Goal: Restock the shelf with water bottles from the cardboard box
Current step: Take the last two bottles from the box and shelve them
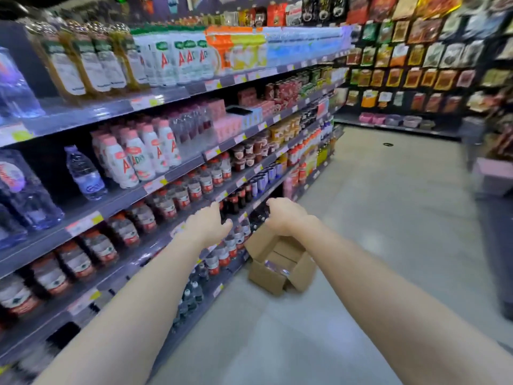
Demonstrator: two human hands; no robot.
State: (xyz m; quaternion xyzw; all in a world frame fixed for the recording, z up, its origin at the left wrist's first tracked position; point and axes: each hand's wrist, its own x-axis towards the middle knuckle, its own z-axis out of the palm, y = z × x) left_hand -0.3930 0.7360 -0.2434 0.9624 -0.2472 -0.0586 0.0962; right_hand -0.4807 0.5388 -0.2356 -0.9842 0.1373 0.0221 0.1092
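Both forearms reach toward twelve o'clock; left hand [208, 223] and right hand [283, 215] are spread, empty, above the cardboard box [301, 269]. Its water bottles [277, 268] look heavy and slick: grip mid-body.

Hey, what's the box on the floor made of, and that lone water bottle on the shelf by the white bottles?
The box looks like plain brown cardboard, matte, with folded-open flaps and raw edges. The lone water bottle looks like clear thin plastic: you can see through it, its body is ribbed, and it carries a glossy label. The picture is blurred, so finer detail is uncertain.
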